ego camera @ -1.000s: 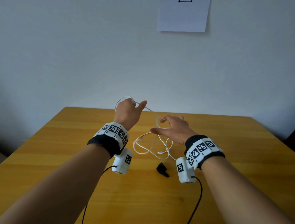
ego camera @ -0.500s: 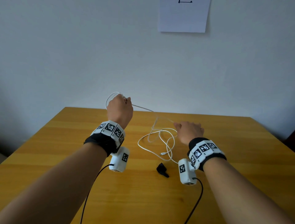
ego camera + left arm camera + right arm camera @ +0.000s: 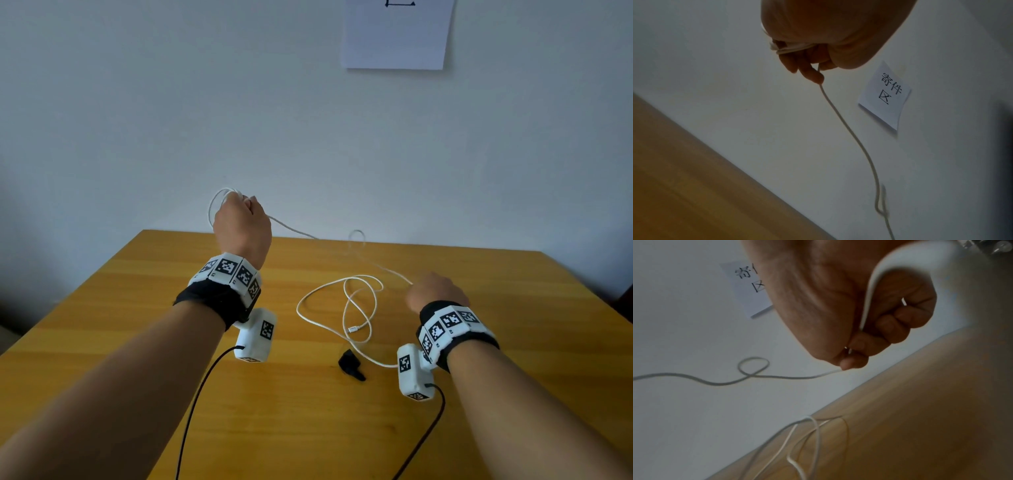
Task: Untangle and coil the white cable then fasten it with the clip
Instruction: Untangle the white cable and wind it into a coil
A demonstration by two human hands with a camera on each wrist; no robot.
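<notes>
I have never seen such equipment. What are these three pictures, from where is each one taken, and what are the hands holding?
No machine works here: a person uses two bare hands, wearing patterned wristbands with small cameras. The wide picture comes from a camera on the head; the two dark close-ups come from the wrist cameras, looking along each hand. The left hand is raised and grips several turns of the white cable. The right hand grips the same cable further along, with a small loop in the stretch between them. The rest lies in loose loops on the wooden table. A small black clip lies there untouched. A paper sheet hangs on the wall.

Head view looks down; wrist views (close) share the wall.
</notes>
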